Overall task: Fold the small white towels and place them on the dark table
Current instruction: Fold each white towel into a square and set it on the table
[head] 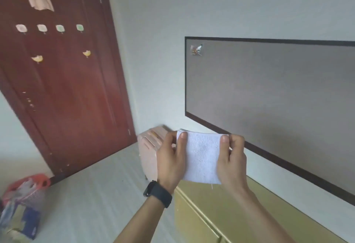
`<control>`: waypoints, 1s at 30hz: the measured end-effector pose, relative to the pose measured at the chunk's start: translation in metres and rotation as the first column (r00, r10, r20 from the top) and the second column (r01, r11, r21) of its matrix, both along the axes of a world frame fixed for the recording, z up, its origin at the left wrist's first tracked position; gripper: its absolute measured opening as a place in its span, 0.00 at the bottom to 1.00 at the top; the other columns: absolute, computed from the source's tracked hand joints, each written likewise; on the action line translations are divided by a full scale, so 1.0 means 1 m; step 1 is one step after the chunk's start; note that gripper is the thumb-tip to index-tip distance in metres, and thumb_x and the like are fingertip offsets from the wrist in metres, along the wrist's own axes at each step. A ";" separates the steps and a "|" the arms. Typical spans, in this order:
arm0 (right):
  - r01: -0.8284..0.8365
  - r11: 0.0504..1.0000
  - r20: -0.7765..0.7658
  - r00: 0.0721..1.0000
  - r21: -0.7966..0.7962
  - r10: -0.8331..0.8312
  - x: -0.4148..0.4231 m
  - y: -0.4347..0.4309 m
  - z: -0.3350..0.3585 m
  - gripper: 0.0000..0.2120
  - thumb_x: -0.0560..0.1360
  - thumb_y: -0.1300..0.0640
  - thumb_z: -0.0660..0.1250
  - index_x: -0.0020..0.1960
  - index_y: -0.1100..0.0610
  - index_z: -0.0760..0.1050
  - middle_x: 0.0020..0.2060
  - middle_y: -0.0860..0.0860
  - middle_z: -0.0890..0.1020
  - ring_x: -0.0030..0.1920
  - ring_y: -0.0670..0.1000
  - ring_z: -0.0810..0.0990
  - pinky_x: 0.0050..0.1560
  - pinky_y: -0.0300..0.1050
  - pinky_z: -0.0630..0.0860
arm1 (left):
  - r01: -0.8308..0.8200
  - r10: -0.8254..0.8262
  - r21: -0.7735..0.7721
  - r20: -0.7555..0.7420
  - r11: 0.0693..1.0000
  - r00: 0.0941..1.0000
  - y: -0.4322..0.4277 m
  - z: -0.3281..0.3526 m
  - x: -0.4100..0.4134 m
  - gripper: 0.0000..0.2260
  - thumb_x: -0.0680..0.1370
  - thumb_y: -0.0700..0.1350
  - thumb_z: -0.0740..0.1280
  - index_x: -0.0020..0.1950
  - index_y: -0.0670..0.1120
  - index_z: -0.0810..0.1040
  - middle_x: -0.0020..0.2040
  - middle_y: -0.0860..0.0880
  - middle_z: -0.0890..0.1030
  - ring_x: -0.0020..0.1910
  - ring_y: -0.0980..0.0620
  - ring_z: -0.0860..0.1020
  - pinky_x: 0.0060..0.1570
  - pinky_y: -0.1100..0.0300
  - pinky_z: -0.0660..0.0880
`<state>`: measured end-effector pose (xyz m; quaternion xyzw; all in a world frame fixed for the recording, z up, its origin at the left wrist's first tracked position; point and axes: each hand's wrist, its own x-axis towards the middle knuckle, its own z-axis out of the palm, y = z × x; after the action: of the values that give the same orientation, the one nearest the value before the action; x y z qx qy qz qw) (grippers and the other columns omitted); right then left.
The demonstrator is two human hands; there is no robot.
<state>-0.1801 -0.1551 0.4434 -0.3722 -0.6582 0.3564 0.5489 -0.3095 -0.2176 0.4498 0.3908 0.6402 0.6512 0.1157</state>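
Both hands are holding a small white towel (201, 156) up in the air at lower centre of the frame, above the near end of a yellowish cabinet (221, 214). The left hand (170, 163) is pinching the towel's upper left corner, its grip pressed together with the thumb on the front face. The right hand (231, 163) is pinching the upper right corner the same way. The towel is hanging flat between them, apparently folded. A black wristband (158, 193) is sitting on the left wrist. A pink suitcase (149, 146) is standing behind the left hand, beside a red-brown door (67, 89) at left.
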 end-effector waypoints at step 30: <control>-0.928 0.238 0.062 0.230 -0.286 0.971 -0.649 -0.758 -0.067 0.13 0.83 0.52 0.56 0.44 0.58 0.67 0.33 0.49 0.74 0.32 0.45 0.71 0.34 0.35 0.66 | -0.928 0.966 -0.269 0.079 0.259 0.247 -0.851 -0.053 -0.496 0.13 0.79 0.59 0.63 0.42 0.52 0.77 0.35 0.57 0.78 0.32 0.62 0.74 0.35 0.64 0.70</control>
<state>-0.8291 -0.9133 0.3760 0.0192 -0.7681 0.6322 0.1001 -0.8057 -1.0684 0.3970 -0.1633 0.7794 0.5722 -0.1958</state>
